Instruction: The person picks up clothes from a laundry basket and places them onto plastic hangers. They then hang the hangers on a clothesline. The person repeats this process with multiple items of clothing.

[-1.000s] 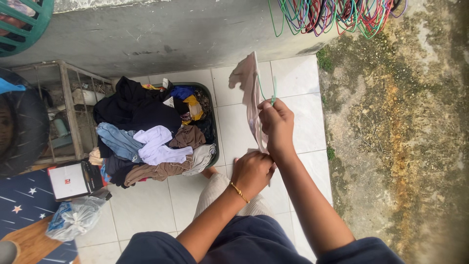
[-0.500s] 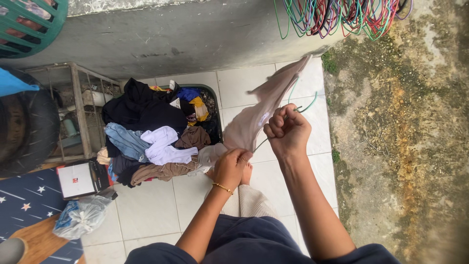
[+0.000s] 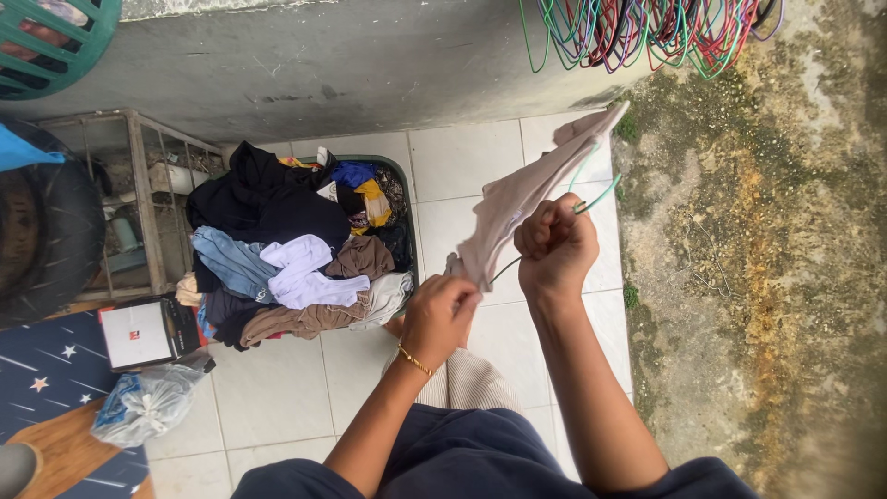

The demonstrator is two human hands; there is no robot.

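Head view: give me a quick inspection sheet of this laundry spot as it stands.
Surface: white tiled floor, bare concrete beside it.
Job's things: beige garment on a green wire hanger.
Clutter: dark basket heaped with clothes; white box; plastic bag.
Grips: left hand pinches the garment's lower edge; right hand fisted on the hanger wire.
Cables: nothing seen.
Surroundings: grey wall, bunch of coloured hangers, wire cage.
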